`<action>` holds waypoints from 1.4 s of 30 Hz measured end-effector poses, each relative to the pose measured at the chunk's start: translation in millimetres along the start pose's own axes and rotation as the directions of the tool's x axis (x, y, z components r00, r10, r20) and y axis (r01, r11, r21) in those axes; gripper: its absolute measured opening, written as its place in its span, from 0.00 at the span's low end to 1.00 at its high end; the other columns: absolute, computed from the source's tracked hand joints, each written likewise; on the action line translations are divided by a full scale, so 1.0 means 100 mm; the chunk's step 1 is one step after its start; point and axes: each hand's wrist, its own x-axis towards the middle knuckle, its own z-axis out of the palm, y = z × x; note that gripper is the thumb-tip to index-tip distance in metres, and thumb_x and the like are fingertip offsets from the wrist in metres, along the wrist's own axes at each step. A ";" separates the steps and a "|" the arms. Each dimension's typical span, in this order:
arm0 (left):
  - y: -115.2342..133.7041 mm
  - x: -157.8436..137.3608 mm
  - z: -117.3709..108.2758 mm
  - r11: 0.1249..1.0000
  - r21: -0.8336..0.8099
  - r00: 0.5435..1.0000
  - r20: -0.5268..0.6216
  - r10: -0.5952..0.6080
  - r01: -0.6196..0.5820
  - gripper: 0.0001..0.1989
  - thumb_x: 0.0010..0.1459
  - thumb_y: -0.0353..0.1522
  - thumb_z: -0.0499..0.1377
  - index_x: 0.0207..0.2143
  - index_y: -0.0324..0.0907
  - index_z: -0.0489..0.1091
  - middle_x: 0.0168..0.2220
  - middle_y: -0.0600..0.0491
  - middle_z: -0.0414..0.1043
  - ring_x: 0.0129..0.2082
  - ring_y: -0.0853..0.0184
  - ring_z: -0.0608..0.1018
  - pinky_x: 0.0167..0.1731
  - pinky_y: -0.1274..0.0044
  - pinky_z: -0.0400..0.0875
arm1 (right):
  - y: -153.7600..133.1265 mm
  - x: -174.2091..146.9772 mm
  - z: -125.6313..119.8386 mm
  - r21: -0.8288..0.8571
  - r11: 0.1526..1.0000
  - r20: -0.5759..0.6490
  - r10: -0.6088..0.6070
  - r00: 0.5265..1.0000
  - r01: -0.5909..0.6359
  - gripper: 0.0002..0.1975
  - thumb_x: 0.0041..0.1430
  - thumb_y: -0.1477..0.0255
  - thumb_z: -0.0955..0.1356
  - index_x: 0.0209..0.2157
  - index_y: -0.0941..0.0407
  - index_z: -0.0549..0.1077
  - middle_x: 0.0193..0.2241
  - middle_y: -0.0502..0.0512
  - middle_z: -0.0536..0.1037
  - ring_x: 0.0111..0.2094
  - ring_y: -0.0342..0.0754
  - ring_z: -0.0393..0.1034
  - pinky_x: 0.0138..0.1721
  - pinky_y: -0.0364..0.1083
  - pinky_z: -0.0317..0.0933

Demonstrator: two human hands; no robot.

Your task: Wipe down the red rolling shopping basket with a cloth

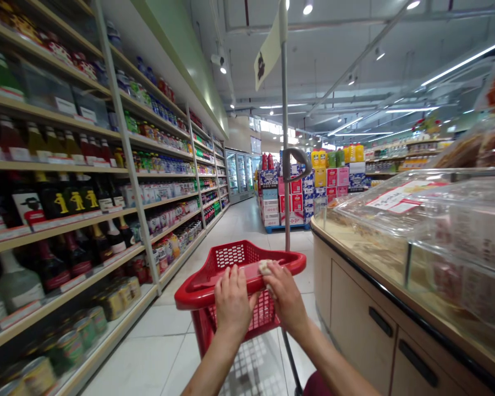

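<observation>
A red plastic shopping cart (pixel 192 297) with a perforated basket stands right in front of me. My left hand (pixel 232 302) lies over its near handle bar (pixel 253 285), fingers curled across the top and thumb underneath. On the right part of the same bar rests my right hand (pixel 287 302), fingers bent around a small crumpled whitish wad (pixel 265 267), perhaps tissue or cloth, pressed against the red plastic. What lies deep in the basket is mostly hidden by the bar and my hands.
Shelves of bottles and cans (pixel 66 146) line the left side. On the right is a wooden counter (pixel 355 291) with clear-lidded food packs. A grey pole (pixel 287 214) with a flag rises beside the cart. Stacked boxes (pixel 291 203) stand ahead; tiled floor (pixel 241 214) runs between.
</observation>
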 end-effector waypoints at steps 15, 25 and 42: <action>-0.22 0.00 -0.08 0.995 0.000 0.992 0.069 0.103 -0.104 0.23 0.50 0.34 0.53 0.50 0.37 0.61 0.52 0.43 0.62 0.53 0.57 0.63 0.51 0.63 0.57 | -0.12 0.17 0.01 -0.003 0.992 0.069 0.128 0.989 -0.128 0.12 0.54 0.70 0.63 0.41 0.56 0.67 0.54 0.62 0.60 0.56 0.55 0.51 0.52 0.61 0.50; -0.03 0.04 -0.05 0.999 0.038 0.998 0.069 0.016 -0.019 0.23 0.52 0.34 0.51 0.50 0.34 0.61 0.53 0.44 0.62 0.54 0.60 0.63 0.51 0.68 0.58 | 0.18 0.09 0.03 -0.001 0.959 -0.016 0.283 0.959 -0.283 0.16 0.58 0.75 0.57 0.45 0.55 0.67 0.49 0.59 0.68 0.54 0.52 0.56 0.53 0.58 0.51; -0.10 0.00 -0.30 0.997 -0.002 0.971 0.226 -0.078 0.080 0.21 0.52 0.38 0.52 0.45 0.34 0.65 0.47 0.41 0.67 0.50 0.57 0.67 0.51 0.66 0.57 | -0.09 0.29 0.13 0.149 0.986 0.182 0.044 0.982 -0.072 0.14 0.57 0.75 0.58 0.43 0.54 0.68 0.48 0.56 0.69 0.52 0.50 0.59 0.53 0.54 0.52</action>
